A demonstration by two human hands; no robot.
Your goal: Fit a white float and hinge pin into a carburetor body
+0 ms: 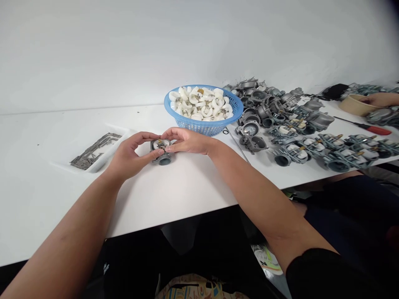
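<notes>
Both bare hands, left [131, 157] and right [188, 141], grip a small grey die-cast metal carburetor body [164, 159] over the white table [62, 199], fingertips pinched on its sides. Likely dense, stiff, bit slick (safest held by the casting, not the tiny brass fitting [160, 143]). Blue plastic mesh basket [202, 128] of white plastic floats [199, 106] just beyond; white tray [102, 161] of thin metal pins [93, 151] left; rows of grey carbs [311, 151] right.

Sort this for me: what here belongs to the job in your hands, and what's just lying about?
Belongs: left hand, right hand, the carburetor they hold, white plastic parts in the blue basket, metal pins in the white tray.

Likely lying about: other carburetors, red-handled screwdriver, co-worker's hand, tan bowl.
</notes>
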